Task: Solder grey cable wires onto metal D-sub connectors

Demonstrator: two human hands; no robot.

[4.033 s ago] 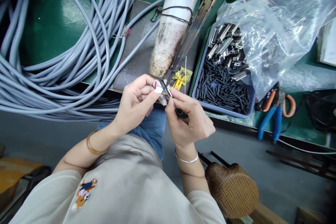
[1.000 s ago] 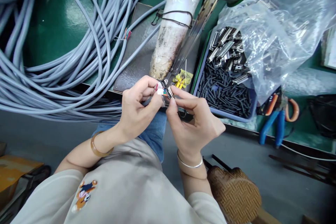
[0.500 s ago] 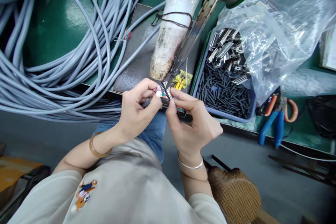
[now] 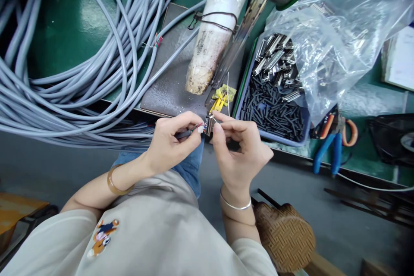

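Note:
My left hand (image 4: 170, 142) is closed in a pinch on the end of a grey cable (image 4: 183, 133), where short coloured wires fan out. My right hand (image 4: 239, 145) is closed on a small metal connector (image 4: 209, 126) that meets those wires. Both hands hover just in front of the bench edge, below a dark metal plate (image 4: 168, 82). A yellow clamp (image 4: 221, 100) sits on the bench right behind the connector.
Coils of grey cable (image 4: 64, 60) fill the left of the green bench. A plastic-wrapped stained cylinder (image 4: 211, 39) leans over the plate. A blue tray (image 4: 273, 138) holds black sleeves and metal connectors under a clear bag (image 4: 336, 30). Blue and orange pliers (image 4: 333, 142) lie right. A woven stool (image 4: 284, 235) stands below.
Both hands have dropped toward me, off the plate's front edge, and the wire end and connector have come closer together. The view has shifted slightly.

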